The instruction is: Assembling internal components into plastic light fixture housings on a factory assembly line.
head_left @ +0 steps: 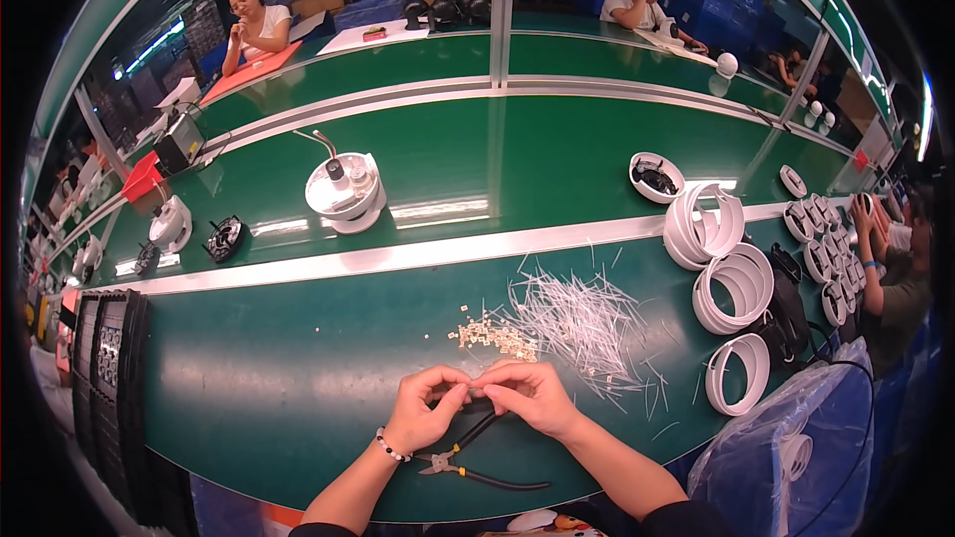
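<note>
My left hand [429, 408] and my right hand [525, 395] meet over the green table, fingertips pinched together. Whatever lies between them is too small to make out. Under and just below the hands lies a pair of cutting pliers [484, 465] with black and yellow handles, its jaws pointing left. Right beyond my fingers is a small heap of tiny cream-coloured parts [497, 337]. A loose pile of thin white plastic strips, like cable ties, [582, 323] spreads to the right of it.
White ring housings [738, 375] stand in a row at right, near a plastic-covered blue box [796, 447]. Black trays [104, 368] sit at the left edge. A conveyor [448, 159] beyond carries a white round unit [345, 191]. Other people work across and at far right.
</note>
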Tool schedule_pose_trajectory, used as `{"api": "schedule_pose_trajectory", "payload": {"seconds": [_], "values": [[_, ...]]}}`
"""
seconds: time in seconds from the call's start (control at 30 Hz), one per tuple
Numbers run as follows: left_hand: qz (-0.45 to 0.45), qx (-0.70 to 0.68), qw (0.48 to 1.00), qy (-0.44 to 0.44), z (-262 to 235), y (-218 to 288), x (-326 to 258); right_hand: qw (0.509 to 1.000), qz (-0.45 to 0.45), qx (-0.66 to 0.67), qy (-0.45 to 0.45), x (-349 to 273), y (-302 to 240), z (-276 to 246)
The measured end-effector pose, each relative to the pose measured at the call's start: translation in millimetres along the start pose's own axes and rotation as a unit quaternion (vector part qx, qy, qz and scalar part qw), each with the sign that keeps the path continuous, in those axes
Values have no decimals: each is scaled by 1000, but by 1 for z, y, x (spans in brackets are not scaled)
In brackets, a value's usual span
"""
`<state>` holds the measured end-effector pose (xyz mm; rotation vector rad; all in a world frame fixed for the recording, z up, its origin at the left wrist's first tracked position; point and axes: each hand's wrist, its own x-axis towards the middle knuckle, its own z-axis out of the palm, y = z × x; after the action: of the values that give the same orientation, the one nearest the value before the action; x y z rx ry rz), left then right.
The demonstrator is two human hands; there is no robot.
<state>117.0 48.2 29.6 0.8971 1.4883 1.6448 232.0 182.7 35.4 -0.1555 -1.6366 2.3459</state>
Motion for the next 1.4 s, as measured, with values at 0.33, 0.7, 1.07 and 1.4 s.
{"api": "schedule_pose_trajectory", "payload": {"seconds": [0.33, 0.7, 1.07, 1.4], "values": [[-9, -2, 1000, 3, 0, 1, 0, 1000, -7, 1, -3, 0, 0, 1], [-12, -10, 1000, 3, 0, 1, 0, 1000, -5, 15, -7, 1, 1, 1], [9, 7, 1000, 9, 1, 2, -1, 999, -31, -26, -4, 1, 8, -1], [5, 3, 1000, 0, -1, 3, -2, 999, -17, -48, 17, 2, 3, 3]]}}
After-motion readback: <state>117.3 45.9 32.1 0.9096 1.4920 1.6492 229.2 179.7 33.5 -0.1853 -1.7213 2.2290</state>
